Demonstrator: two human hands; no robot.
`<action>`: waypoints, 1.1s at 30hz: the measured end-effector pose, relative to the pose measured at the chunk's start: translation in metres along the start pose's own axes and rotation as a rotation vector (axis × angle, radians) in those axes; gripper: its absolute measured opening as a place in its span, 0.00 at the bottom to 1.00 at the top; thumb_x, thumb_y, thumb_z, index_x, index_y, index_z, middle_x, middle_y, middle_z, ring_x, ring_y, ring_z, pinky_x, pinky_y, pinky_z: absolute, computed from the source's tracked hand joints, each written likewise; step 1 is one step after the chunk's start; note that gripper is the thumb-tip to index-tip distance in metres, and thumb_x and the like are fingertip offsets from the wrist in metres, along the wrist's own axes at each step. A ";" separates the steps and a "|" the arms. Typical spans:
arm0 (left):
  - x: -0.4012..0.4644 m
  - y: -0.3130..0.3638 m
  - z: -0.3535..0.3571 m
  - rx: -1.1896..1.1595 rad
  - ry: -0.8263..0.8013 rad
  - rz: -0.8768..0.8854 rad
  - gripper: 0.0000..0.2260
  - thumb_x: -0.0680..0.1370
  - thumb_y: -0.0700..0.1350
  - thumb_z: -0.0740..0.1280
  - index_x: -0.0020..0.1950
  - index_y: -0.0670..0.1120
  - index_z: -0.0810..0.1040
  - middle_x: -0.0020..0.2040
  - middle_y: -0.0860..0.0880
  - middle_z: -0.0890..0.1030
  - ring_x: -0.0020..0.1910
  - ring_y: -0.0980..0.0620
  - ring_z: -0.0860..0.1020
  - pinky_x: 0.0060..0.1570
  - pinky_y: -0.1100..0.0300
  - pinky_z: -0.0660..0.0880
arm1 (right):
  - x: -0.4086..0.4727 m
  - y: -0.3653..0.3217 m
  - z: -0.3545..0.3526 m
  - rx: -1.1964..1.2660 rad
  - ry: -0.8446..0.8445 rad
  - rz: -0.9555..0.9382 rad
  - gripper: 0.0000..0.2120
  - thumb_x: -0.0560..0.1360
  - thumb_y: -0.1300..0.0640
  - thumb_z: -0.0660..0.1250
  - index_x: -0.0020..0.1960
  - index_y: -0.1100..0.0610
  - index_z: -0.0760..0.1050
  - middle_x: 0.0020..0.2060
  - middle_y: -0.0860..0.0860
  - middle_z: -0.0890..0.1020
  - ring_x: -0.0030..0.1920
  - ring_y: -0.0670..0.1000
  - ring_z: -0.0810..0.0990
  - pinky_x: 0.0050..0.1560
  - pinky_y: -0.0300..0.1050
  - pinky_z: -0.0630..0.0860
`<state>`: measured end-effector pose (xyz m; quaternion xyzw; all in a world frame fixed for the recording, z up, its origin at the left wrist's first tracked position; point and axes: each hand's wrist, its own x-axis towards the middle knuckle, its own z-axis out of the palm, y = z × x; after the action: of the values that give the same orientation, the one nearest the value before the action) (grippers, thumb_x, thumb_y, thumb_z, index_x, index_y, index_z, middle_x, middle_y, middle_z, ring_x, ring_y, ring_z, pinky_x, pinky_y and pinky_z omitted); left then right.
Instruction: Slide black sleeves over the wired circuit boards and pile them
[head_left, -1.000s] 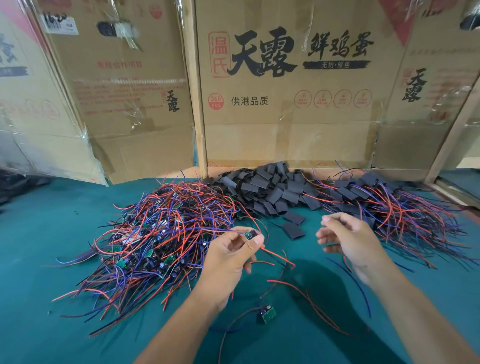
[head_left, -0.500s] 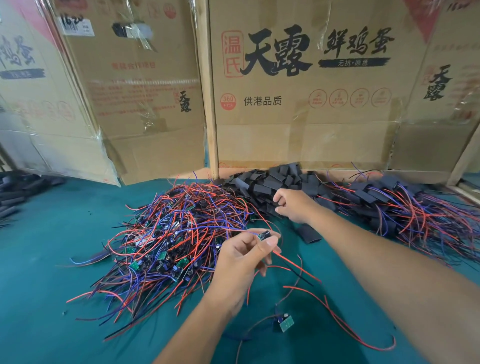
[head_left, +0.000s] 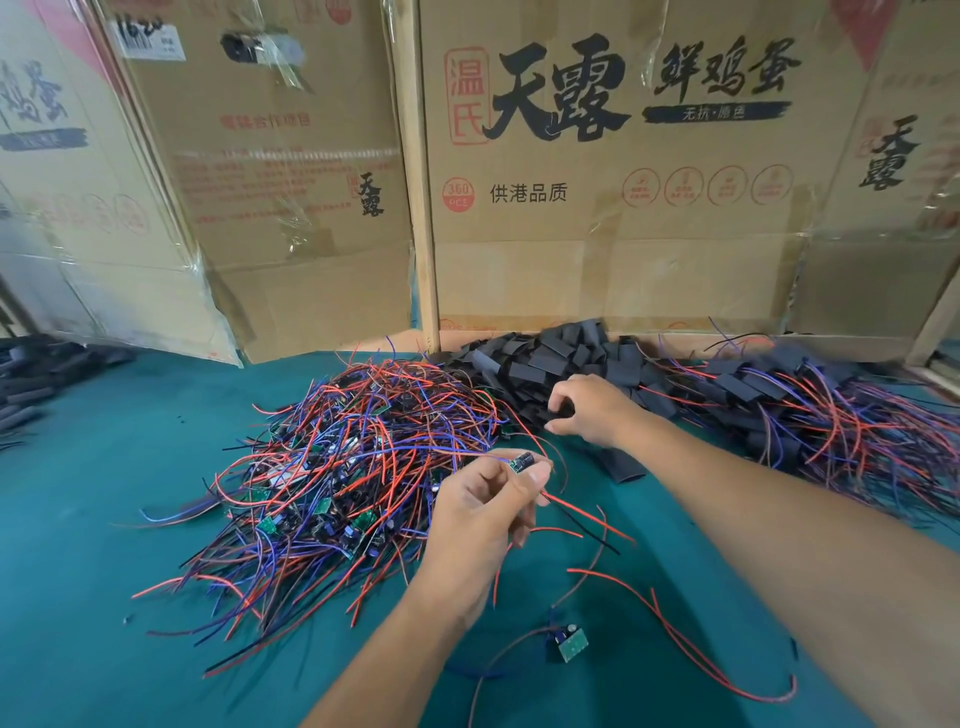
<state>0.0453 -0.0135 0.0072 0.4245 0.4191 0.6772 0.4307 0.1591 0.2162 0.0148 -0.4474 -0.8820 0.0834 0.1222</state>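
A small green wired circuit board (head_left: 521, 461) is pinched at the fingertips of the left hand (head_left: 485, 512); beyond it, the right hand (head_left: 589, 410), empty a second ago, has been extended and now grasps a flat black sleeve (head_left: 558, 411) from the sleeve heap (head_left: 550, 358), so sleeving can follow

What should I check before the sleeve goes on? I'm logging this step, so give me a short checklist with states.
1. Left hand pinches a wired circuit board: ok.
2. Right hand has reached the pile of black sleeves: ok.
3. One single sleeve gripped: cannot tell, fingers hide it.
4. Board's wires free of the tangled heap: cannot tell.
5. Finished pile within reach on the right: ok.
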 end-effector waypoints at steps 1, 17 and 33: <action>0.000 0.000 0.000 -0.001 -0.001 0.003 0.19 0.68 0.53 0.76 0.43 0.36 0.81 0.33 0.46 0.76 0.29 0.52 0.69 0.28 0.61 0.66 | -0.003 0.000 -0.001 -0.030 0.009 0.002 0.11 0.76 0.47 0.70 0.55 0.51 0.78 0.53 0.51 0.77 0.60 0.55 0.72 0.57 0.51 0.70; -0.014 0.004 0.011 -0.231 -0.277 -0.121 0.18 0.73 0.47 0.72 0.51 0.32 0.76 0.35 0.46 0.76 0.28 0.52 0.68 0.28 0.62 0.67 | -0.199 -0.067 -0.021 1.426 -0.008 0.207 0.05 0.74 0.60 0.72 0.47 0.60 0.78 0.35 0.53 0.81 0.44 0.67 0.85 0.44 0.57 0.84; -0.015 0.009 0.010 -0.065 -0.342 -0.071 0.06 0.75 0.46 0.71 0.48 0.44 0.83 0.38 0.46 0.79 0.28 0.53 0.72 0.26 0.62 0.67 | -0.205 -0.061 -0.012 1.633 -0.238 0.097 0.25 0.69 0.54 0.77 0.54 0.69 0.70 0.49 0.65 0.76 0.53 0.65 0.78 0.43 0.47 0.79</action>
<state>0.0568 -0.0284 0.0153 0.5044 0.3325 0.5928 0.5325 0.2326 0.0148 0.0128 -0.2436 -0.5304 0.7501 0.3109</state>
